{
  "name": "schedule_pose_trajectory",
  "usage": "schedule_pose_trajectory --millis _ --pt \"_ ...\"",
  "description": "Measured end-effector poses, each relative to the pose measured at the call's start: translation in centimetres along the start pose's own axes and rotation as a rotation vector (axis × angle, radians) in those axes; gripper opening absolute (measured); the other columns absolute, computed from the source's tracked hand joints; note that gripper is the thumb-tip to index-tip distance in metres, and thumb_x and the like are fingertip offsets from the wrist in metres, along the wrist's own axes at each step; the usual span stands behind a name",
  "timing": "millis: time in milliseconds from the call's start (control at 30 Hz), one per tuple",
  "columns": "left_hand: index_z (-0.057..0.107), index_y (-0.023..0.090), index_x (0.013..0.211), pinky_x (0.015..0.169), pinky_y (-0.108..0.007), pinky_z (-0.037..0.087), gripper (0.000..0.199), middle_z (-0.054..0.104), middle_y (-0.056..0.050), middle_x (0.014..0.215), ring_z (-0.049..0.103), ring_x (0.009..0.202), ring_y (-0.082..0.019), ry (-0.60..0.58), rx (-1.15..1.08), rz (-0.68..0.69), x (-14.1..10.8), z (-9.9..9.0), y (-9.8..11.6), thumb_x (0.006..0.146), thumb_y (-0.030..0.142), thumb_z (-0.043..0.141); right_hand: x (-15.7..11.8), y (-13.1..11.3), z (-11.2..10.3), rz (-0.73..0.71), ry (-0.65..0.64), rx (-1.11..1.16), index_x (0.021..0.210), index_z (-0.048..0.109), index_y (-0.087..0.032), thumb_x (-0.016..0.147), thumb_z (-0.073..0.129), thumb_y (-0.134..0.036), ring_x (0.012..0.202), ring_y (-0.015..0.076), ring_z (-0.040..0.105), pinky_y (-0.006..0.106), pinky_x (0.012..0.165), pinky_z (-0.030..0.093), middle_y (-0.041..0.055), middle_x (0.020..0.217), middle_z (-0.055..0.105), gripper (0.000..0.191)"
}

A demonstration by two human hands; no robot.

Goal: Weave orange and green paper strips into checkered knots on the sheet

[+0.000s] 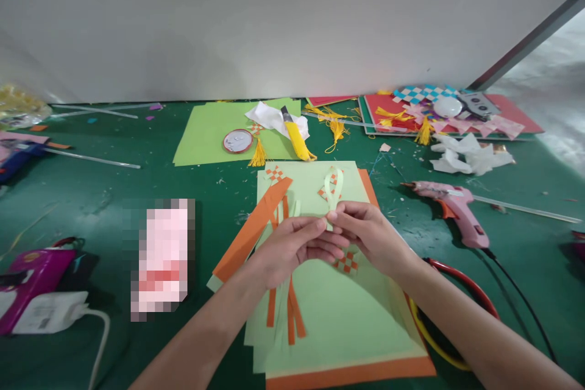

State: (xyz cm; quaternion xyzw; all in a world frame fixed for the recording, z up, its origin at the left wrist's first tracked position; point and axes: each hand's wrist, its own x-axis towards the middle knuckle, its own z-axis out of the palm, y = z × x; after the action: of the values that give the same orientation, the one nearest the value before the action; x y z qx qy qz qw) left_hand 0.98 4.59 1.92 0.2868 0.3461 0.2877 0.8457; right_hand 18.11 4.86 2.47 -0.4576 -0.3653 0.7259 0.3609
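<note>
Right hand (372,234): your thumb and fingertips pinch the base of a slim pale-green paper loop (326,187), its teardrop pointing to 12 o'clock.
Left hand (290,247): your thumb and fingers grasp the loop's lower end, tips beside the other hand's; the exact contact is partly hidden.
Loop's peril: ends could slip and the teardrop spring open if either pinch eases; too hard a squeeze may crease the thin strip.
Checkers: an orange-and-pale-green woven paper checker (322,194) lies behind the loop at 12 o'clock; a second woven checker (347,264), at 5 o'clock, is partly covered by your right hand, and a dragging wrist could shift it.
Sheets: pale-green rectangular paper sheets (356,329) spread beneath your hands toward 6 o'clock, narrow orange paper strips (297,311) across them at 7; your left forearm could sweep the strips askew.
Knife: at 11 o'clock, a yellow-handled utility knife (295,137) rests near a yellow thread tassel (258,153); a careless far reach might meet its blade end.
Glue gun: at 3 o'clock, a pink plastic glue gun (450,204) lies on its side, nozzle toward you at work; whether it is hot cannot be told, but a snagged black cord (516,295) could swing it into the paper.
</note>
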Motion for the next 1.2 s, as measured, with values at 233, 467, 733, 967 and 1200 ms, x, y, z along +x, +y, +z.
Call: schedule_pose_trajectory --millis 233,467,733,967,1200 --pt "0.075 0.012 0.089 0.07 -0.022 0.054 0.025 0.076 -0.01 0.089 0.07 0.071 -0.013 -0.01 -0.028 -0.014 0.13 0.02 0.01 0.084 0.035 0.07 -0.21 -0.1 0.08 -0.013 0.014 -0.057 0.062 0.056 -0.017 0.075 0.072 -0.049 0.047 0.0066 0.045 0.022 0.047 0.038 -0.0055 0.053 0.05 0.038" --pt "0.076 0.012 0.086 0.069 -0.022 0.054 0.022 0.076 -0.008 0.083 0.07 0.07 -0.012 -0.009 -0.035 -0.017 0.12 -0.07 -0.02 0.084 0.034 0.07 -0.04 -0.04 -0.01 -0.011 0.002 -0.049 0.063 0.057 -0.017 0.075 0.074 -0.045 0.048 0.007 0.045 0.022 0.048 0.038 -0.0054 0.054 0.05 0.034" --pt "0.076 0.012 0.09 0.07 -0.024 0.056 0.027 0.077 -0.011 0.091 0.071 0.071 -0.014 -0.001 0.081 0.072 0.15 0.23 -0.07 0.09 0.036 0.062 -0.19 0.03 -0.02 -0.107 0.067 -0.135 0.062 0.056 -0.018 0.081 0.069 -0.041 0.048 0.0075 0.045 0.023 0.048 0.037 -0.0048 0.053 0.05 0.033" --pt "0.076 0.013 0.093 0.073 -0.025 0.056 0.026 0.076 -0.009 0.084 0.071 0.071 -0.015 0.059 0.241 0.155 0.08 0.48 -0.12 0.091 0.034 0.06 0.02 0.06 0.11 -0.152 0.08 -0.156 0.061 0.055 -0.017 0.082 0.068 -0.039 0.049 0.0068 0.042 0.022 0.046 0.032 -0.0057 0.053 0.046 0.033" --pt "0.076 0.014 0.088 0.07 -0.024 0.056 0.024 0.075 -0.005 0.078 0.07 0.068 -0.014 0.114 0.317 0.181 0.05 0.56 -0.06 0.09 0.032 0.06 -0.08 -0.05 0.18 -0.164 0.075 -0.184 0.06 0.054 -0.017 0.082 0.068 -0.04 0.05 0.0078 0.043 0.024 0.049 0.032 -0.005 0.053 0.047 0.035"
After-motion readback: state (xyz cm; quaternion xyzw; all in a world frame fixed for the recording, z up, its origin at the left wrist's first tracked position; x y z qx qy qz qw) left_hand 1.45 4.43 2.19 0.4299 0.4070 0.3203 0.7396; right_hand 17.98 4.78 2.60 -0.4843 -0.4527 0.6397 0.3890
